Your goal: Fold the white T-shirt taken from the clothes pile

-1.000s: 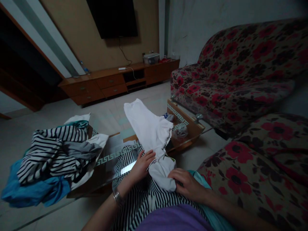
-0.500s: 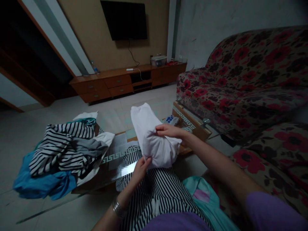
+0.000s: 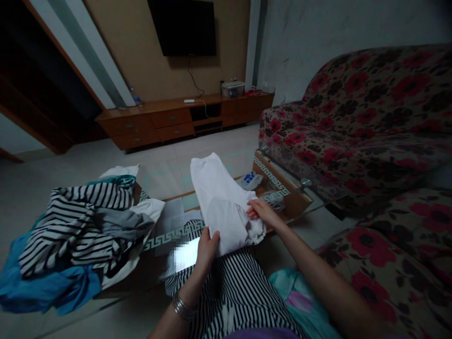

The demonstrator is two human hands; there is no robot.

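Observation:
A white garment (image 3: 224, 202), partly folded over itself, lies across the glass coffee table and my knees. My left hand (image 3: 207, 247), with a silver bracelet at the wrist, pinches its near left edge between thumb and fingers. At the garment's right edge, my right hand (image 3: 262, 212) has its fingers curled onto the cloth. Black-and-white striped trousers (image 3: 243, 282) cover my legs beneath the garment. Just left of my left hand is a bright, blurred-out patch (image 3: 185, 256) on the table.
A heap of striped, grey, white and blue clothes (image 3: 81, 226) lies on the table's left. Plastic packets (image 3: 251, 180) are to the right of the garment. A floral sofa (image 3: 353, 117) stands on the right, with teal cloth (image 3: 296, 296) beside me. A TV cabinet (image 3: 158, 120) stands opposite.
The garment's near part has been laid down flatter over the rest. My right hand has moved right and down to its right edge; my left hand stays at the left edge.

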